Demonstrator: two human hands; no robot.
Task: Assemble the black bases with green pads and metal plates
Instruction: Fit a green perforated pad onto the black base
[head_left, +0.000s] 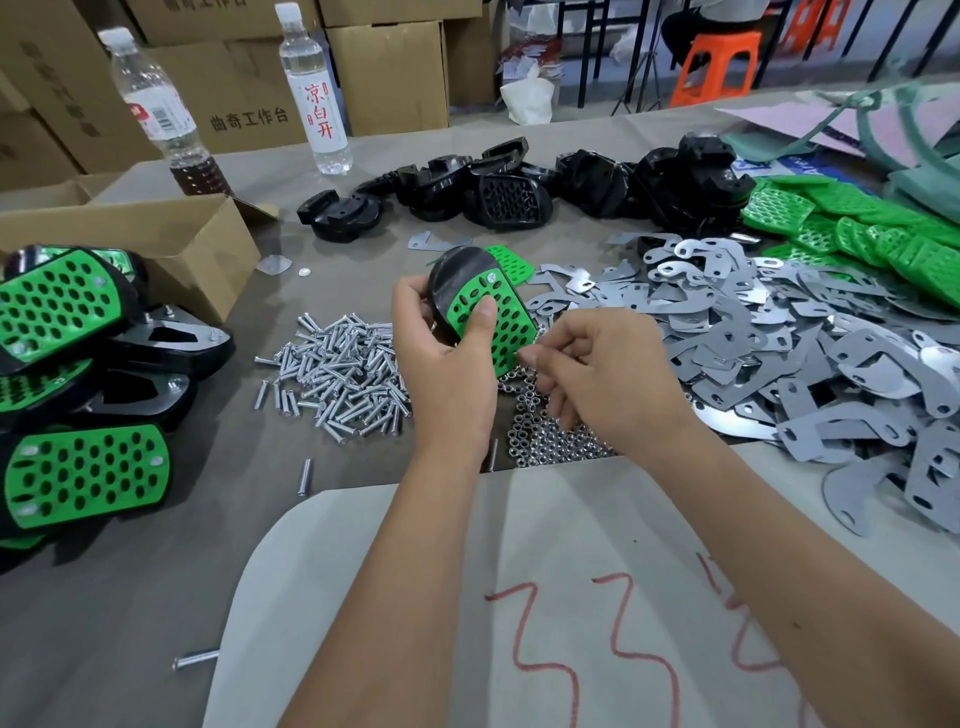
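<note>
Right now the left hand (447, 358) grips a black base (457, 275) with a green pad (493, 322) on it, up above the middle of the desk (130, 597). One screw head (491, 279) shows at the pad's top. The right hand (597, 374) pinches something tiny at the pad's lower edge, just over the nuts (545, 431); I cannot tell what it is. I think the pad is being fastened, and next a small part must line up with its hole.

Loose screws (337, 369) lie left of the hands, metal plates (779, 338) to the right. Finished pieces (78, 389) pile up at the left edge. The open cardboard box (156, 244) hides its inside. One bottle (161, 109) holds a little brown drink; the other bottle (311, 88) looks clear.
</note>
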